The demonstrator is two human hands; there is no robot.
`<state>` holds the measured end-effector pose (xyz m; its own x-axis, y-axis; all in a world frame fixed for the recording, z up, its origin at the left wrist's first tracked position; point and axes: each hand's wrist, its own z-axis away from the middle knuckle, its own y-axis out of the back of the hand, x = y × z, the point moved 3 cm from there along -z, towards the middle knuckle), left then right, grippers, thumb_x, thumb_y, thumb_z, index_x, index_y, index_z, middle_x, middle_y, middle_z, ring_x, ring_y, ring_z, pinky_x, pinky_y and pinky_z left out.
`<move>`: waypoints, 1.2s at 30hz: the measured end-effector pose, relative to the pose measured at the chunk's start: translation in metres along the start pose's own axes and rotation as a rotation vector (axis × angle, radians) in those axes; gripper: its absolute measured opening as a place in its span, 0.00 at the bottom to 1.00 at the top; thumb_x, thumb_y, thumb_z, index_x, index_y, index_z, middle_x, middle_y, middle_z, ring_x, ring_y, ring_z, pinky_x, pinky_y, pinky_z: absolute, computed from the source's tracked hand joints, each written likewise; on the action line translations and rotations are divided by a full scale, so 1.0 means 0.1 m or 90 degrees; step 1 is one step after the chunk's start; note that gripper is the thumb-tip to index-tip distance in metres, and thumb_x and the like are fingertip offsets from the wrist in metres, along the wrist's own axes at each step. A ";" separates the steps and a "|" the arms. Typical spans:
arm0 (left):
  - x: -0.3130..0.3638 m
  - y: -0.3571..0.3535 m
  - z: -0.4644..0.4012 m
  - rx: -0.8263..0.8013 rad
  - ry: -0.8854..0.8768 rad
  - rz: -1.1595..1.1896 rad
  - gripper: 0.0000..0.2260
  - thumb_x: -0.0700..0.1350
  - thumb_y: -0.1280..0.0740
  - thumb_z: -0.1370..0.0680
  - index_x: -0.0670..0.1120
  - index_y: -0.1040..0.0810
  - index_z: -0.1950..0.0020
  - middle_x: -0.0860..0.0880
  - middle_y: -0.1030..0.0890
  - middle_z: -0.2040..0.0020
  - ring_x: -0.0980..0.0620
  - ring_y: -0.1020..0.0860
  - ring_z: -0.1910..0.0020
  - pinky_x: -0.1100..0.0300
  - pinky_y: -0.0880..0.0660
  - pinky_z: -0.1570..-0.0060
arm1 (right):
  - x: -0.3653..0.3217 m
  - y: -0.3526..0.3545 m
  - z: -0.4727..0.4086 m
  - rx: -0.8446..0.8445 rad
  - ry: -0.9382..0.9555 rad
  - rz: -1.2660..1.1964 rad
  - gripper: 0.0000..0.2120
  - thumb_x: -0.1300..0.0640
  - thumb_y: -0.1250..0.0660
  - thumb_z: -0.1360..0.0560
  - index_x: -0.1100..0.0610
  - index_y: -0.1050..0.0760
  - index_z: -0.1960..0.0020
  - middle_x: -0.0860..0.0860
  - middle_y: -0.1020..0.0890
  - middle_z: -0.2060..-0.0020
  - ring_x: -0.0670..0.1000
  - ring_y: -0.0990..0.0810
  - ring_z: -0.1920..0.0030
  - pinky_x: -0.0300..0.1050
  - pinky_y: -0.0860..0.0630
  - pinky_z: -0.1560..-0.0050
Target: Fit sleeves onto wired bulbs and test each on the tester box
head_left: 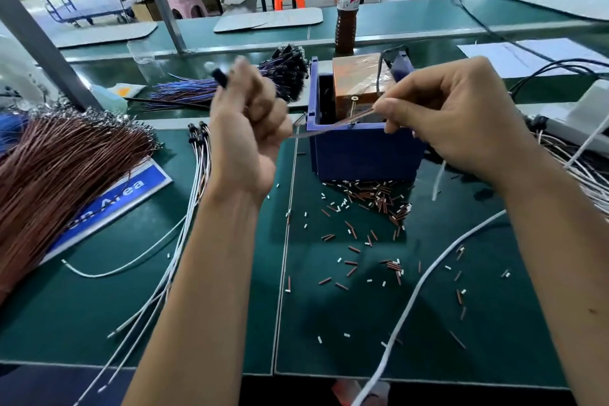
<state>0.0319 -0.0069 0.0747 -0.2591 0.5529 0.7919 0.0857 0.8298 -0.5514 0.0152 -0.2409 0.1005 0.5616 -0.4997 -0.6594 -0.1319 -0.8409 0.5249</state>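
A green table (197, 290) carries the work; stools and further benches stand behind it. At far left, a fanned bundle of brown wires (62, 168) lies over a blue sign (131, 194). Left of the left fingers, white-wired bulbs (197, 155) lie in a loose row, black heads pointing away from the person. Beyond those fingers lies a bundle of blue-wired bulbs (263, 76).

The left hand (247, 128) is raised, fingers curled tightly around a black bulb (220, 77) that protrudes above the knuckles; the view is motion-blurred here. A thin brown lead (333, 127) runs taut from the left fingers to the right fingers. The right hand (454, 122) pinches the lead's end between thumb and forefinger, remaining fingers loosely curled.

Between and just behind both sets of fingers stands the blue tester box (362, 148), with a tape-wrapped orange block (359, 79) inside. Below the right fingers, cut brown and white sleeves (372, 204) lie scattered on the table. A bottle (346, 10) stands behind the box.
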 end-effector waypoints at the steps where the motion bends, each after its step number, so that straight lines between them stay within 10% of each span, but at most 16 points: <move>1: -0.07 -0.03 0.04 -0.041 -0.046 -0.133 0.13 0.46 0.38 0.15 0.49 0.31 0.59 0.54 0.36 0.69 0.55 0.41 0.73 0.62 0.41 0.74 | 0.01 -0.01 0.03 -0.003 0.016 0.024 0.03 0.55 0.23 0.23 0.55 0.13 0.54 0.45 0.14 0.67 0.41 0.18 0.67 0.38 0.21 0.61; 5: -0.44 -0.22 0.22 -0.256 -0.251 -0.645 0.03 0.38 0.28 0.22 0.43 0.21 0.54 0.52 0.22 0.61 0.55 0.26 0.66 0.62 0.32 0.65 | 0.13 -0.18 0.20 -0.030 0.053 0.072 0.04 0.56 0.23 0.24 0.56 0.12 0.53 0.46 0.14 0.64 0.45 0.16 0.64 0.48 0.18 0.56; 10: -0.75 -0.15 0.24 -0.302 -0.294 -0.793 0.05 0.39 0.26 0.24 0.47 0.19 0.52 0.64 0.27 0.66 0.66 0.28 0.67 0.67 0.35 0.65 | 0.39 -0.29 0.40 0.006 0.037 0.042 0.02 0.58 0.23 0.23 0.56 0.12 0.53 0.44 0.14 0.64 0.43 0.16 0.63 0.42 0.19 0.59; 25: -0.92 0.08 0.25 -0.206 -0.268 -0.736 0.07 0.33 0.25 0.26 0.45 0.14 0.54 0.54 0.16 0.63 0.55 0.18 0.63 0.54 0.22 0.61 | 0.60 -0.29 0.54 0.126 0.013 0.064 0.06 0.59 0.28 0.19 0.59 0.15 0.53 0.46 0.15 0.64 0.42 0.17 0.63 0.37 0.22 0.60; 36: -0.88 0.15 0.29 -0.142 -0.087 -0.463 0.02 0.38 0.27 0.21 0.42 0.14 0.52 0.49 0.12 0.60 0.56 0.16 0.61 0.66 0.24 0.57 | 0.84 0.06 0.58 -0.017 -0.082 -0.427 0.05 0.56 0.28 0.20 0.55 0.19 0.45 0.58 0.15 0.64 0.57 0.33 0.78 0.40 0.35 0.75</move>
<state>0.0284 -0.0446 -0.0105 -0.4391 -0.1400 0.8875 0.0365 0.9842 0.1733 0.0139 -0.2999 0.0168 0.4128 0.1054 -0.9047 0.2310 -0.9729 -0.0079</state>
